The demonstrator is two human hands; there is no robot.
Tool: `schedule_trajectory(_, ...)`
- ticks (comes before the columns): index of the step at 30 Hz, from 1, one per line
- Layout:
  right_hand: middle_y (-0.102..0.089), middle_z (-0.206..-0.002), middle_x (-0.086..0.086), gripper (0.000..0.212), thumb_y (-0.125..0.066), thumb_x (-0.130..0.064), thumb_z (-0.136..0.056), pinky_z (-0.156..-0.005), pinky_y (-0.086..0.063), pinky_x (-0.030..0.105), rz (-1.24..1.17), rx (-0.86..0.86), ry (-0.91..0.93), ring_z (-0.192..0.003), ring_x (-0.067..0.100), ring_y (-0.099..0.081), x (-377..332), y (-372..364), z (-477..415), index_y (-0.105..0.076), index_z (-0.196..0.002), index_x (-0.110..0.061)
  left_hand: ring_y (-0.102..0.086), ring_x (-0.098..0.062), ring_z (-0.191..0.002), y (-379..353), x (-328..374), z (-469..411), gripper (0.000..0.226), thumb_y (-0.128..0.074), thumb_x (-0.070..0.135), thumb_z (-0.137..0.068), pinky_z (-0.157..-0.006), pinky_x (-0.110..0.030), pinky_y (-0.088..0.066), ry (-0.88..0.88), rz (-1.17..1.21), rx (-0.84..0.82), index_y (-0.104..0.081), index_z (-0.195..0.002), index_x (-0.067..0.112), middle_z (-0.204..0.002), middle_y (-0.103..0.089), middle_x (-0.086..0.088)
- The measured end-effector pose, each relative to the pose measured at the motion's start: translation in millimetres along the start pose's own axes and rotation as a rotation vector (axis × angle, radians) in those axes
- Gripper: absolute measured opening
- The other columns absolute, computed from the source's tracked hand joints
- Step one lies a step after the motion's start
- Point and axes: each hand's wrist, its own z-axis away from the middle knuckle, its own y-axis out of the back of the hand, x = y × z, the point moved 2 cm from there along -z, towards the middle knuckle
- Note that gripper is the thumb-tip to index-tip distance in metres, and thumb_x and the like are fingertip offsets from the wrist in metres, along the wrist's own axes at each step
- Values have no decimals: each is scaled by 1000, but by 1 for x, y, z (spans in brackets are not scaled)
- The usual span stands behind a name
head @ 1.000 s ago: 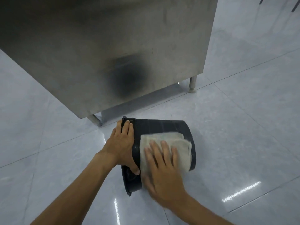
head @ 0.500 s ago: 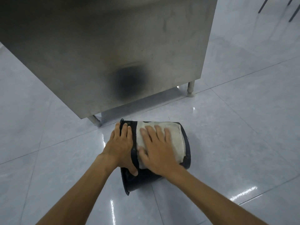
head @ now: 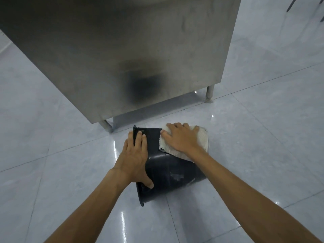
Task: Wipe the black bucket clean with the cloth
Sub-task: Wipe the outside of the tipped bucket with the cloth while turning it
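Left hand [head: 135, 155] and right hand [head: 180, 137] rest palm-down (fingers [head: 139, 140] extended).

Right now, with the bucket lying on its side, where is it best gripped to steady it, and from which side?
Grip the lipped rim of the black bucket, coming from its open mouth on the left. The round wall could roll, and the rim gives an edge to hook; the left hand lies across it while the right hand presses the cloth near the base.

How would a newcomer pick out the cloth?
Start at the big steel cabinet on the tiled floor; in front of it a black bucket lies on its side. The cloth is the pale towel under the right hand, the only light, soft thing there.
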Motion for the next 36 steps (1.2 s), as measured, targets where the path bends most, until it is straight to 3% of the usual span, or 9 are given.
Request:
schedule_trajectory(3, -46, -157, 3, 63, -23, -60, -103, -116, -24, 64, 64, 193, 82, -141, 31, -41, -4, -17, 38, -40, -152, -24, 17, -42, -147, 2, 0, -3, 156, -74, 83, -50, -119, -50, 1, 14, -24, -8, 14, -152, 5, -163, 13, -16)
schedule_trajectory(9, -13, -174, 1, 67, -34, -54, -105, -123, -11, 67, -21, 324, 326, -160, 35, -10, 1, -93, 140, -21, -165, -26, 17, -43, -147, 5, -5, -9, 154, -72, 84, -52, -117, -49, 6, -22, -68, -15, 13, -153, 4, -163, 12, -18)
schedule_trajectory(13, -31, -169, -2, 62, -41, -53, -103, -121, -15, 69, -24, 365, 331, -156, 33, -24, 1, -73, 118, -37, -160, -29, 19, -43, -146, 1, -5, -3, 151, -67, 86, -56, -110, -46, 16, -68, -89, 12, 15, -152, 4, -163, 12, -19)
schedule_trajectory(17, -47, -156, -5, 60, -31, -56, -100, -114, -22, 68, -36, 176, 216, -143, 28, -40, -22, -23, 43, -43, -153, -30, 12, -44, -147, 1, -3, 1, 150, -64, 89, -55, -101, -45, 26, -113, -122, 77, 12, -152, 4, -163, 5, -20)
schedule_trajectory(22, -55, -153, 4, 53, -30, -53, -106, -116, -22, 64, -140, -157, 129, -137, 32, -50, -31, 9, -21, -54, -147, -28, 21, -43, -146, -7, 1, 8, 155, -71, 86, -50, -114, -48, 8, -31, -16, 31, 15, -153, 8, -163, 14, -16)
schedule_trajectory(24, -55, -152, 5, 54, -28, -50, -107, -114, -27, 60, -95, -101, 162, -135, 33, -51, -31, 7, -16, -51, -149, -25, 17, -43, -147, -3, 1, 5, 155, -71, 86, -49, -112, -47, 10, -20, -33, 31, 13, -153, 8, -163, 11, -17)
schedule_trajectory(28, -52, -150, -1, 54, -27, -49, -106, -111, -32, 55, -9, 214, 279, -135, 27, -47, -24, -16, 28, -44, -151, -24, 11, -44, -147, 3, -2, -3, 154, -70, 87, -48, -118, -51, 4, -32, -83, 26, 8, -153, 6, -163, 4, -18)
schedule_trajectory(33, -24, -171, 4, 62, -30, -46, -108, -125, -9, 64, -4, 446, 323, -158, 35, -16, -9, -87, 118, -25, -165, -21, 11, -45, -147, 4, -8, -11, 155, -73, 84, -50, -121, -53, -2, -37, -88, -11, 10, -153, 3, -163, 7, -19)
schedule_trajectory(36, -19, -173, 4, 65, -43, -45, -106, -125, -10, 66, 14, 500, 370, -159, 39, -15, 0, -125, 151, -27, -164, -21, 13, -47, -146, 0, -7, -10, 154, -71, 85, -52, -121, -53, -2, -46, -114, -31, 12, -152, 2, -162, 10, -21)
